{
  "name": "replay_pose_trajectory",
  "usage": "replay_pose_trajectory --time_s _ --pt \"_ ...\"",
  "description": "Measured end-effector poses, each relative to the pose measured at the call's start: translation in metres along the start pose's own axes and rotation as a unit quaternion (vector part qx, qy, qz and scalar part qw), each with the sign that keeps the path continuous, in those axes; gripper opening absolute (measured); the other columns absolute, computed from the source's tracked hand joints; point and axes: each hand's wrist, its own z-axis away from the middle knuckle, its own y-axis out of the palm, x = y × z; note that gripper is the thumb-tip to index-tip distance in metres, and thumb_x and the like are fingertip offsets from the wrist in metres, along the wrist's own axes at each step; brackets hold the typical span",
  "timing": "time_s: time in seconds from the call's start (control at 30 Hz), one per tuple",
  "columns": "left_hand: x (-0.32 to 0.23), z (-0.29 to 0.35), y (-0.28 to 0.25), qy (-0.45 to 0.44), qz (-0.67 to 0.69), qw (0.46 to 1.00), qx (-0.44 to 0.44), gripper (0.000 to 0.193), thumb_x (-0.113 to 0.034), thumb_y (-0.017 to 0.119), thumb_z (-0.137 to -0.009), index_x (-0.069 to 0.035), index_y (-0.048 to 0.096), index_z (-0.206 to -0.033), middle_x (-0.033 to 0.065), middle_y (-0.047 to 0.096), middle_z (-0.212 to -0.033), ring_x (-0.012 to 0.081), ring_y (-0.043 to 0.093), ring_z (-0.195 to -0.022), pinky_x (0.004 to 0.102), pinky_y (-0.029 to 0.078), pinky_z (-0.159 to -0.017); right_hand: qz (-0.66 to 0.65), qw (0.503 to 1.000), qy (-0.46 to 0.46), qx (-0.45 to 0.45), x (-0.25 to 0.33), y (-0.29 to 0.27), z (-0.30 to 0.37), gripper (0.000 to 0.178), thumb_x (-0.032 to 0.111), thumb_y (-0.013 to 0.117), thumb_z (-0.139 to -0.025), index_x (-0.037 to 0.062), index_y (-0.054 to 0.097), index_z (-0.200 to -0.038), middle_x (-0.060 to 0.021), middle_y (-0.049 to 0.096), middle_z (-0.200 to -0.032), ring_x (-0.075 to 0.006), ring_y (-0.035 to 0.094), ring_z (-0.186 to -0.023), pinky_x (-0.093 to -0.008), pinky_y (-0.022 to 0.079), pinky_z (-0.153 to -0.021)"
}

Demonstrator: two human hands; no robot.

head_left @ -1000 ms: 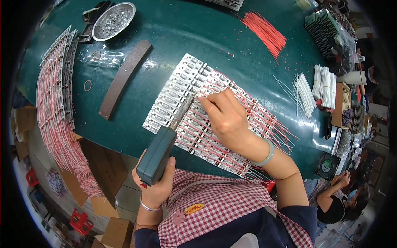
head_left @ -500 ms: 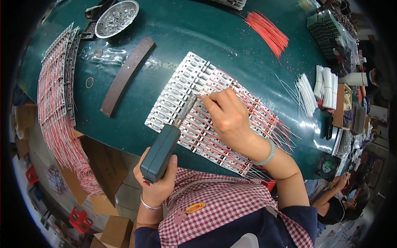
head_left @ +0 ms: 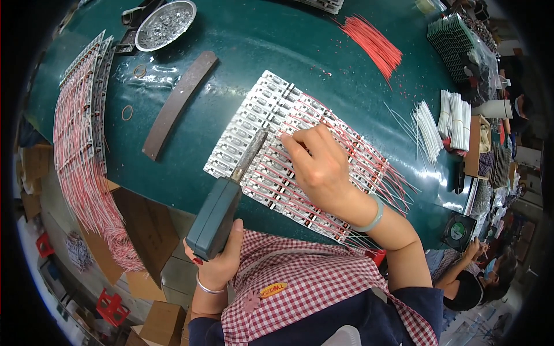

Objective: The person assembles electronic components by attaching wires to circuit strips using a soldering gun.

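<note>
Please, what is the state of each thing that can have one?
White rectangular circuit-board panel: lying flat, partly wired.
Dark-green pistol-shaped hand tool: held in the left hand.
Bare right hand: fingers bent, over the panel.
Round silver metal bowl: holding shiny scraps.
Thin red wire pile: loose.
Thin white wires: some bundled, some loose.
Brown cardboard box: open.
Black square fan: cannot tell whether spinning.

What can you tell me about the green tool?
The tool has a boxy dark-green body, plastic-looking, and a long, straight, greyish, metal-looking shaft. The left hand grips its body. It slants away and rightward, the shaft over the white boards; whether its tip touches them, I can't tell.
</note>
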Motion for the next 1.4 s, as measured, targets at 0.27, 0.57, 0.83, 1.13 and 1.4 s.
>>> replay_pose_trajectory --time_s 0.27,0.57,0.83,1.13,1.4 --pt "0.006 -0.002 0.000 0.064 0.008 0.998 0.023 0.023 -0.001 0.077 -0.080 0.008 0.069 -0.100 0.0138 0.072 -0.089 0.0200 0.070 -0.073 0.0279 0.054 -0.067 0.004 1.000 0.006 0.012 0.003 0.002 0.002 0.031 0.001 0.065 -0.070 -0.0062 0.068 -0.101 -0.0101 0.057 -0.087 -0.0244 0.056 -0.081 -0.0327 0.049 -0.064" --pt "0.006 0.000 -0.002 0.040 0.000 0.998 0.047 0.022 0.000 0.077 -0.079 0.008 0.067 -0.098 0.0130 0.071 -0.089 0.0198 0.069 -0.073 0.0278 0.053 -0.067 0.004 1.000 0.018 -0.005 0.007 0.003 0.000 0.031 -0.007 0.069 -0.068 -0.0029 0.070 -0.099 -0.0093 0.060 -0.085 -0.0236 0.058 -0.075 -0.0343 0.049 -0.058" --pt "0.008 0.014 -0.011 -0.022 0.040 0.998 0.048 0.031 0.000 0.073 -0.084 0.007 0.066 -0.113 0.0127 0.071 -0.102 0.0202 0.069 -0.086 0.0295 0.054 -0.077 0.019 1.000 0.003 0.017 0.006 0.004 0.000 0.030 0.002 0.064 -0.070 -0.0063 0.068 -0.098 -0.0101 0.056 -0.086 -0.0238 0.055 -0.081 -0.0320 0.050 -0.063" --pt "0.017 0.011 -0.001 0.026 0.080 0.996 -0.025 0.037 0.008 0.067 -0.086 0.006 0.060 -0.123 0.0157 0.067 -0.113 0.0082 0.051 -0.056 0.0213 0.039 -0.048 0.018 0.998 0.065 0.020 0.000 -0.017 0.004 0.027 -0.004 0.067 -0.070 -0.0032 0.068 -0.097 -0.0103 0.060 -0.087 -0.0255 0.060 -0.080 -0.0354 0.051 -0.066" --pt "-0.001 -0.001 0.009 -0.055 0.103 0.991 -0.066 0.031 0.003 0.065 -0.090 0.010 0.058 -0.120 0.0137 0.067 -0.113 0.0072 0.046 -0.054 0.0226 0.037 -0.047 0.259 0.926 0.273 -0.037 -0.110 -0.100 0.088 0.040 -0.002 0.071 -0.075 -0.0047 0.064 -0.114 -0.0161 0.060 -0.107 -0.0334 0.057 -0.099 -0.0411 0.050 -0.086"
